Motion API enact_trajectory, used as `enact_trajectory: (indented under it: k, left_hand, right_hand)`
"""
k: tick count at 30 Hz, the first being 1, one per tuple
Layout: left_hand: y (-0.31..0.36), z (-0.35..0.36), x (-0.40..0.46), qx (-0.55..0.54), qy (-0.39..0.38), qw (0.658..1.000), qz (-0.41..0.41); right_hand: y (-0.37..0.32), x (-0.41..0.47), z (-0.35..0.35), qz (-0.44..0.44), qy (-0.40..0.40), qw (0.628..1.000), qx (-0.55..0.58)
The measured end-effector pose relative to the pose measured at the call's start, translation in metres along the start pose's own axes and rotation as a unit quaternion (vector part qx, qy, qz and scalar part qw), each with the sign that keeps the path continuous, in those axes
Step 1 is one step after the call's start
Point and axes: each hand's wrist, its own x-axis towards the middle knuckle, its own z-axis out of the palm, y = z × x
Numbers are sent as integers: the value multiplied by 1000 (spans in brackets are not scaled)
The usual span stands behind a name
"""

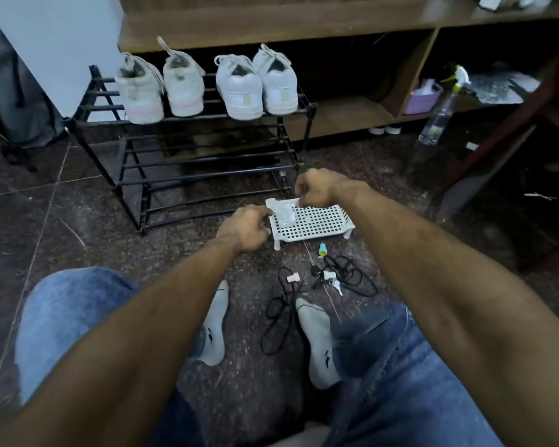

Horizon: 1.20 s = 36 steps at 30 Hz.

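A small white perforated plastic tray (320, 222) stands upside down on its short legs on the dark floor. A clear plastic bag (283, 213) lies on its left end. My left hand (244, 229) pinches the bag's near-left corner with curled fingers. My right hand (317, 188) pinches the bag's far-right edge from above the tray's back rim. What the bag holds is too blurred to tell.
A black shoe rack (188, 166) with several white sneakers (239, 88) stands just behind the tray. Black cords (281, 312), a pink clip (293, 279), a key (336, 286) and a small green-capped item (322, 250) lie between the tray and my socked feet. A spray bottle (439, 117) stands far right.
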Motion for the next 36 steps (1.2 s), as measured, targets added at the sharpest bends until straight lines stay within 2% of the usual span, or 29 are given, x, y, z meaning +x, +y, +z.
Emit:
enact_trajectory:
  k: [8,13,17,20,23,27,30,33,36]
  left_hand:
    - [-15,59,13,-24,-74,996,-33]
    - [-40,113,10,-29,-161,980,-111]
    - [-60,154,10,0,-214,966,-143]
    - [-73,183,11,5,-227,964,-139]
    - [-84,207,15,-45,-250,952,-169]
    - [-93,231,16,-102,-262,938,-205]
    - [-99,243,13,-113,-277,928,-221]
    - [-99,246,12,-124,-271,927,-226]
    - [-94,240,11,-133,-251,934,-218]
  right_hand:
    - [31,2,85,54,-86,994,39]
    - [51,14,150,75,-154,982,75]
    - [63,34,200,71,-185,977,83]
    - [68,43,235,72,-198,972,100]
    - [68,47,269,74,-214,972,59]
    - [61,47,308,26,-184,983,2]
    - [56,47,327,25,-173,984,-15]
    - [55,43,328,34,-177,983,12]
    - [56,33,315,82,-207,970,95]
